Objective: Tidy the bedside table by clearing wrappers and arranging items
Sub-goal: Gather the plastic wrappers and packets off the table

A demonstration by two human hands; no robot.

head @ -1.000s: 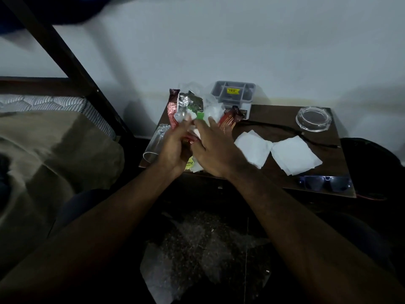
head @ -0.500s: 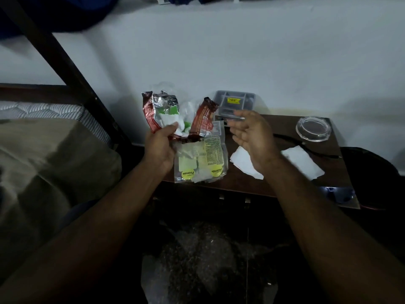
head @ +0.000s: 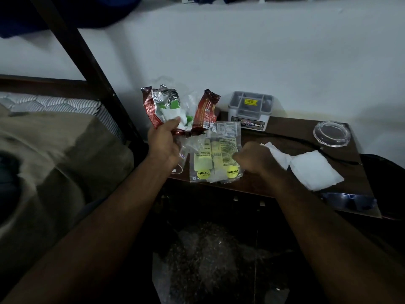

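Observation:
My left hand (head: 164,141) is raised over the left end of the dark wooden bedside table (head: 295,132) and grips a bunch of crumpled wrappers (head: 166,106): red and silver foil with white and green scraps. Clear plastic packets with yellow labels (head: 210,159) hang down from the same bunch. My right hand (head: 256,161) is curled into a fist at the right edge of these packets, its fingers closed on the plastic.
Two white tissues (head: 311,172) lie on the table behind my right hand. A grey compartment box (head: 249,110) stands at the back by the wall, with a clear glass dish (head: 331,133) and a black cable (head: 306,143) to its right. Sunglasses (head: 348,201) sit at the front right edge. The bed (head: 54,139) is on the left.
My left hand lifted the gathered wrappers off the table. My right hand opened, pulled away, then closed on the hanging clear packets.

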